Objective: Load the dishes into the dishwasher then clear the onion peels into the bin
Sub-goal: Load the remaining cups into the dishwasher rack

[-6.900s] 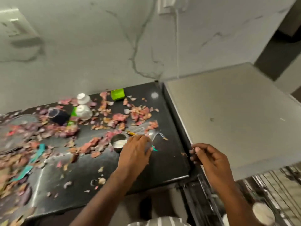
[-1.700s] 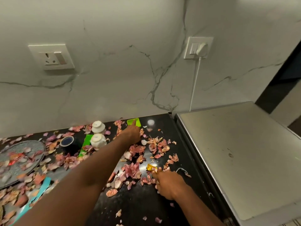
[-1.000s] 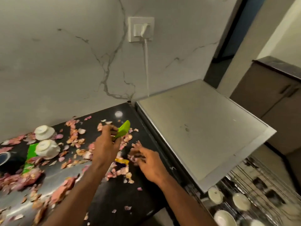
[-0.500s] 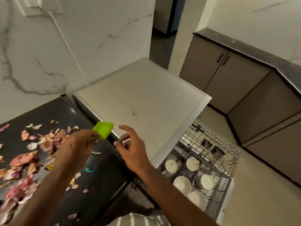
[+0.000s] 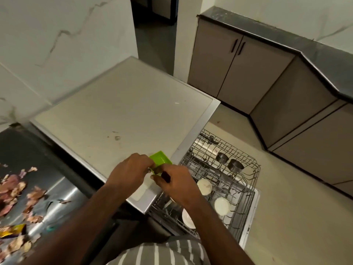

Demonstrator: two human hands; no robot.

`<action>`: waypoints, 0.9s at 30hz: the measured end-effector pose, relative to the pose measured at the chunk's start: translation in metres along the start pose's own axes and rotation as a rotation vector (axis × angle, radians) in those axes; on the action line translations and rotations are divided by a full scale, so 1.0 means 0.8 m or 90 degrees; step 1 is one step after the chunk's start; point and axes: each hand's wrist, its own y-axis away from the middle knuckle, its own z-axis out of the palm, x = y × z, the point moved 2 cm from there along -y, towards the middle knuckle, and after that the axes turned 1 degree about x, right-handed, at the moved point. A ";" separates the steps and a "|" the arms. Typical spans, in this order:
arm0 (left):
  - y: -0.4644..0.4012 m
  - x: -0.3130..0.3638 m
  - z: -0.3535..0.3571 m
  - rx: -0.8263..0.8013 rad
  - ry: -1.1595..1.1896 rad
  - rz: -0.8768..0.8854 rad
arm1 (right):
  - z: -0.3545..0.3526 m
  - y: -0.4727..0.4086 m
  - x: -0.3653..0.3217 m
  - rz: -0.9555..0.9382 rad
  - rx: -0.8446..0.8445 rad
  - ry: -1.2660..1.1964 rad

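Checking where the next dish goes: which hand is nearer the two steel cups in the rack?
Right. The right hand is beside the rack, left of the steel cups; the left hand is farther left, over the white top.

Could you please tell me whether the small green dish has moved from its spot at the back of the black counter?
Yes. The green dish has left the black counter; both hands hold it rightward, over the dishwasher top's front edge, beside the rack.

I am seeing the right hand [image 5: 177, 183] now joining the left hand [image 5: 131, 170] on the green dish [image 5: 160, 161], both nearing the dishwasher rack [image 5: 246, 180].
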 end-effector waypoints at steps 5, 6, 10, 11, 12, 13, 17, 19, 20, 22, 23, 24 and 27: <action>-0.035 0.058 0.018 -0.034 0.099 0.070 | -0.051 -0.001 0.080 0.131 0.169 -0.130; -0.039 0.066 0.020 -0.050 0.096 0.073 | -0.065 -0.002 0.098 0.162 0.202 -0.149; -0.041 0.083 0.028 -0.068 0.104 0.050 | -0.122 -0.012 0.171 0.240 0.326 -0.175; -0.040 0.082 0.031 -0.064 0.108 0.044 | -0.132 -0.017 0.193 0.262 0.331 -0.161; -0.039 0.080 0.035 -0.062 0.114 0.035 | -0.138 -0.024 0.219 0.286 0.319 -0.141; -0.036 0.078 0.037 -0.059 0.121 0.025 | -0.140 -0.031 0.245 0.312 0.298 -0.111; -0.033 0.076 0.039 -0.045 0.143 -0.042 | -0.128 -0.072 0.347 0.401 0.125 0.015; -0.029 0.076 0.038 -0.046 0.149 -0.063 | -0.118 -0.088 0.378 0.421 0.049 0.033; -0.027 0.075 0.038 -0.049 0.149 -0.073 | -0.113 -0.094 0.391 0.429 0.020 0.042; -0.021 0.072 0.037 -0.050 0.145 -0.099 | -0.103 -0.108 0.413 0.436 -0.030 0.074; -0.019 0.070 0.036 -0.049 0.143 -0.112 | -0.100 -0.113 0.422 0.448 -0.047 0.083; -0.015 0.068 0.036 -0.045 0.142 -0.131 | -0.096 -0.122 0.431 0.460 -0.061 0.087; -0.006 0.067 0.033 -0.033 0.132 -0.182 | -0.090 -0.144 0.454 0.476 -0.094 0.110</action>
